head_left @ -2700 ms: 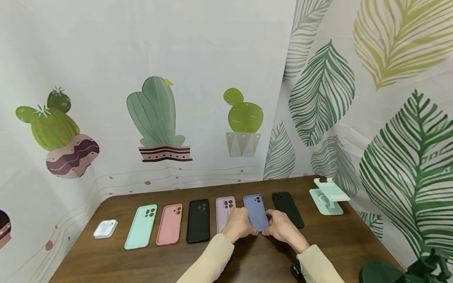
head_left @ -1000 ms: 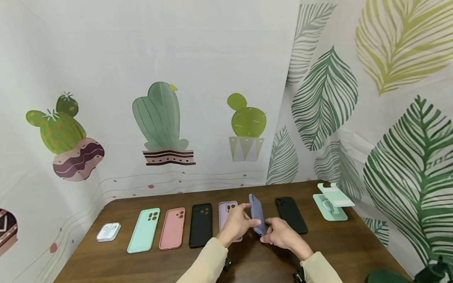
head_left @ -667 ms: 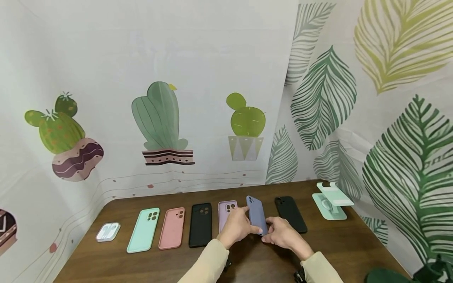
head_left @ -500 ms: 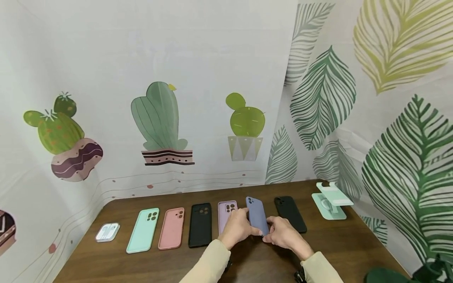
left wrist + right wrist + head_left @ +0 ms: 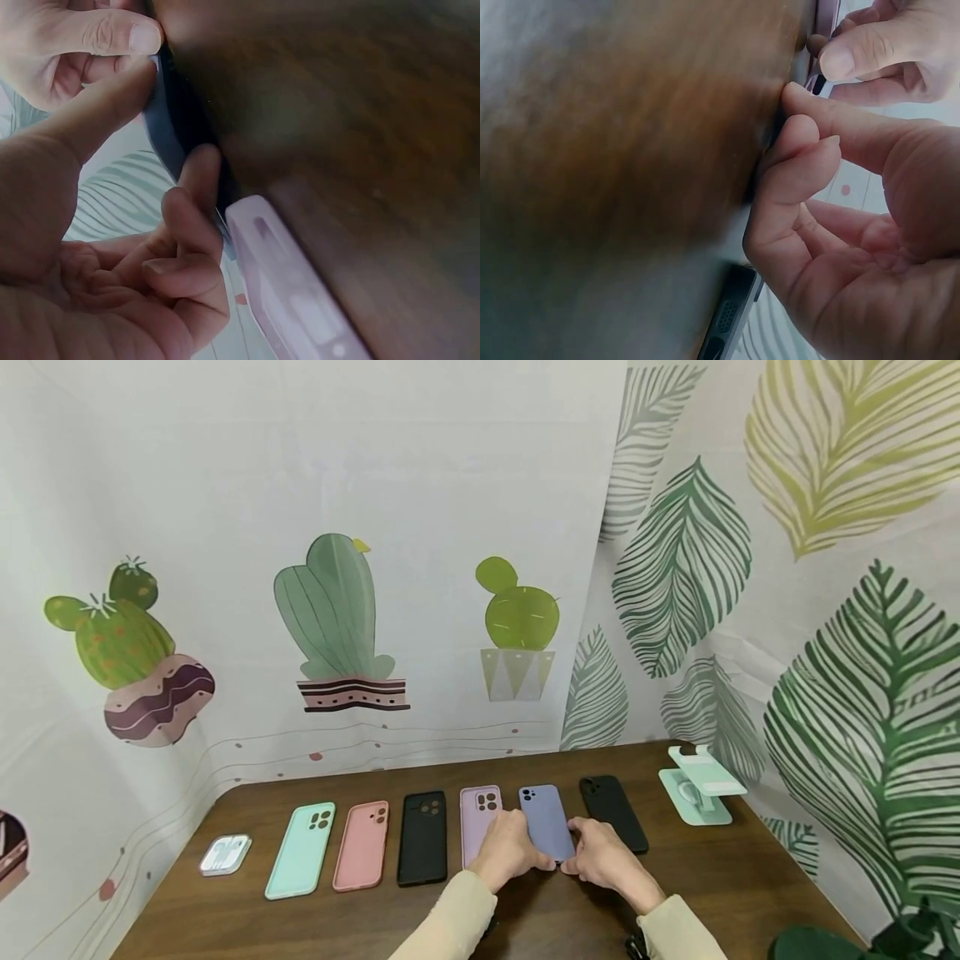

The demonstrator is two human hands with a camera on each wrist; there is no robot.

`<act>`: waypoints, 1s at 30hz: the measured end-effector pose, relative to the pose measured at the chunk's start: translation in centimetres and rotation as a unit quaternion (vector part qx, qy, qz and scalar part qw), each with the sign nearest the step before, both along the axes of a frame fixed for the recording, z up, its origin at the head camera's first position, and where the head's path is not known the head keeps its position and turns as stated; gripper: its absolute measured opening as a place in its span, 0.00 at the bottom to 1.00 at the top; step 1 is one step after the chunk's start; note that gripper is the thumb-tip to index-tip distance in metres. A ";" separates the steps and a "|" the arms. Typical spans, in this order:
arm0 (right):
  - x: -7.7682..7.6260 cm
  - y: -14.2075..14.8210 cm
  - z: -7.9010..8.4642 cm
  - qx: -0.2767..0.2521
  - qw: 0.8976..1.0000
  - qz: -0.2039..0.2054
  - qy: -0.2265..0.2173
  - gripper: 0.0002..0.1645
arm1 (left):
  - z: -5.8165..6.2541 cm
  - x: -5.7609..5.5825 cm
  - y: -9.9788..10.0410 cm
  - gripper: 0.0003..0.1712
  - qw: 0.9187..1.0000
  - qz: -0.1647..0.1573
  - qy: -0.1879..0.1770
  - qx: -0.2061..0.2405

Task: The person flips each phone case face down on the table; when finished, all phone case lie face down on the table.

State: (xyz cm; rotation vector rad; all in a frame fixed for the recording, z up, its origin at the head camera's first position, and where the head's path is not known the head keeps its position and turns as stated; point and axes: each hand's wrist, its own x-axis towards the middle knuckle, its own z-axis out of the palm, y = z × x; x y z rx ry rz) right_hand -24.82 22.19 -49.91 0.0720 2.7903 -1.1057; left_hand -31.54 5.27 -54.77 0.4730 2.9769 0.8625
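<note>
A periwinkle-blue phone case [image 5: 546, 821] lies between my hands, camera cutouts facing up and away from me; I cannot tell whether a phone is inside. My left hand [image 5: 510, 848] holds its left edge and near corner, and my right hand [image 5: 602, 857] grips the right edge and near corner. In the left wrist view, the case's side [image 5: 163, 131] runs between thumb and curled fingers, low over the wood. My left hand partly covers a lilac phone case [image 5: 476, 814] in the head view. Right of my right hand lies a black phone case [image 5: 612, 812].
Further left on the brown table [image 5: 330, 927] are a black case [image 5: 422, 843], a pink case [image 5: 361, 852], a mint case [image 5: 298, 856] and boxed earphones [image 5: 225, 855]. A mint folding stand [image 5: 697, 789] stands back right. A dark green object [image 5: 810, 943] is at the lower right.
Flat on the table at first, the blue case was tilted up on its side about a second ago. It has since been lowered back, nearly flat, both hands still holding it.
</note>
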 end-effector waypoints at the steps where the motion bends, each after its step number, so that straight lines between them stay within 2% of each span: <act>1: -0.1 0.1 -0.1 0.001 1.000 0.004 0.000 0.43 | 0.4 0.3 0.1 0.35 1.000 -0.001 0.002 0.001; 7: -1.8 1.4 -2.6 -0.003 1.000 0.023 -0.014 0.48 | 1.0 0.7 0.5 0.33 1.000 -0.001 0.008 -0.004; 11: -2.3 1.8 -3.6 0.002 1.000 0.020 -0.010 0.49 | 0.0 0.1 0.8 0.35 1.000 0.002 0.004 -0.012; 13: -1.9 1.4 -2.7 0.005 1.000 0.010 -0.015 0.48 | -1.0 -0.4 1.0 0.36 1.000 0.003 0.006 -0.017; 15: -1.8 1.2 -2.5 0.012 1.000 0.007 -0.012 0.47 | -1.5 -0.7 1.1 0.36 1.000 0.005 0.009 -0.022; 18: -2.1 1.5 -3.1 0.018 1.000 0.010 -0.015 0.46 | -1.9 -0.8 1.3 0.34 0.999 0.007 0.017 -0.028; 20: -2.9 2.1 -4.6 0.013 1.000 0.013 -0.020 0.48 | -2.0 -0.7 1.3 0.34 0.999 0.007 0.018 -0.032; 22: -3.1 2.4 -5.2 0.015 1.000 0.016 -0.020 0.48 | -2.2 -0.7 1.3 0.34 0.999 0.005 0.017 -0.032; 27: -2.8 2.2 -4.3 0.030 1.000 0.006 -0.007 0.50 | -1.4 -0.4 0.7 0.32 1.000 -0.004 0.004 -0.010; 30: -1.7 1.4 -2.2 0.026 1.000 -0.003 0.000 0.50 | 0.7 0.9 -0.1 0.29 1.000 -0.016 -0.009 0.023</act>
